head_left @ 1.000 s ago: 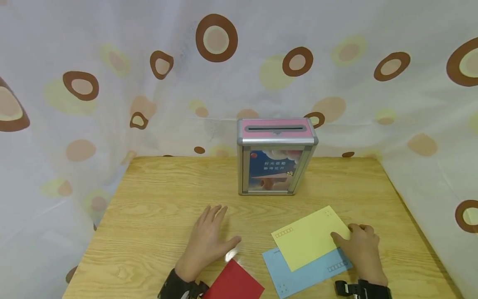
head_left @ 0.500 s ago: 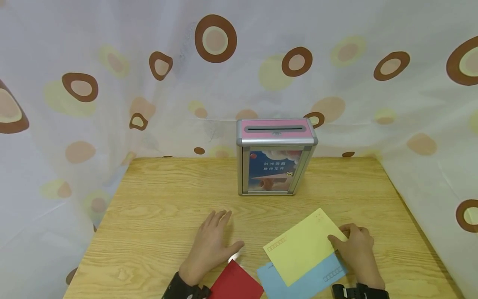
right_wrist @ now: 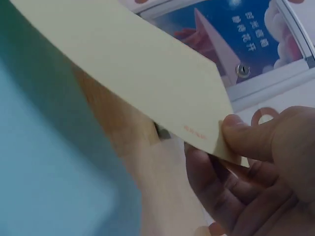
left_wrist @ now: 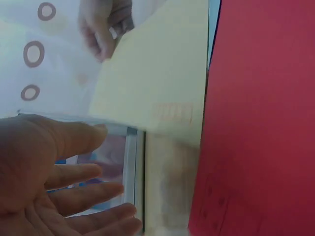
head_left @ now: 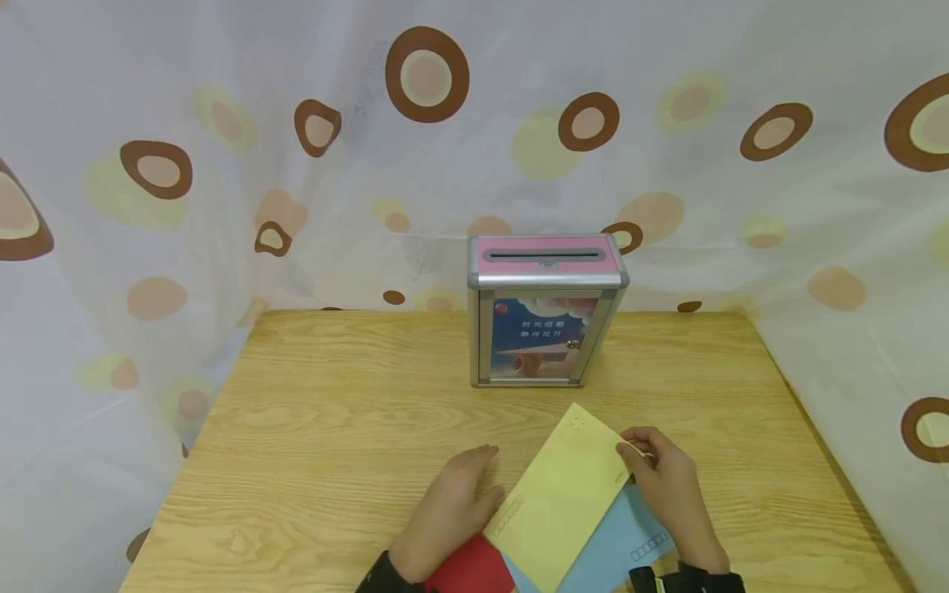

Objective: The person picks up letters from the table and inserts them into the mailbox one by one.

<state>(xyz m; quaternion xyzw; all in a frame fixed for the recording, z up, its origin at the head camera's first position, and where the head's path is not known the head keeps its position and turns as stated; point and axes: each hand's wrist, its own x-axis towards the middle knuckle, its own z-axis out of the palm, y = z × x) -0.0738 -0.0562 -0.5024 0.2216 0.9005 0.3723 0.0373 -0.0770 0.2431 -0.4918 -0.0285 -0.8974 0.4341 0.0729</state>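
Observation:
A yellow envelope (head_left: 559, 494) is tilted and raised over a blue envelope (head_left: 619, 535) in the head view. My right hand (head_left: 667, 486) pinches its right corner between thumb and fingers, which the right wrist view shows closely on the yellow envelope (right_wrist: 147, 73). My left hand (head_left: 452, 511), fingers extended, is beside the yellow envelope's left edge; whether it touches there I cannot tell. In the left wrist view the left hand (left_wrist: 64, 182) holds nothing. Partly behind that hand and wrist lies a red envelope (head_left: 474, 568), its lower part cut off by the frame.
A silver-framed letter box (head_left: 544, 313) with a pink slotted top and a small lock stands upright towards the back of the wooden table (head_left: 334, 395). A patterned curtain (head_left: 356, 189) hangs behind and along both sides.
My right hand has moved left with the yellow envelope, which has turned and now overlaps the red one. The left hand has shifted right and slightly nearer to me, towards the yellow envelope.

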